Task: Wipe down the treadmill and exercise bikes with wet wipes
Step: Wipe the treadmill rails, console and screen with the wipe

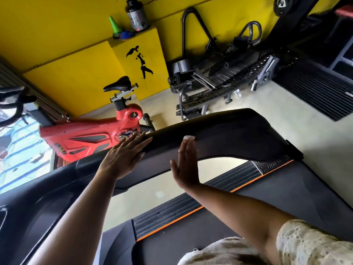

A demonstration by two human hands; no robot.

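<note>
Two bare hands lie flat and apart on the treadmill's broad black plastic side arm [229,129], fingers straight and curled round nothing. The left hand [122,157] is on top, the right hand [186,165] just beside it. A pale scrap [189,137] at the right fingertips may be the wipe; I cannot tell. The wiping would go best with even pressure and overlapping lengthwise sweeps. The red moulded exercise bike [86,138] stands beyond.

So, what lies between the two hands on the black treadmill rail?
Nothing. In the head view, the stretch of treadmill rail between the left hand and the right hand is bare, only its dark surface.
</note>
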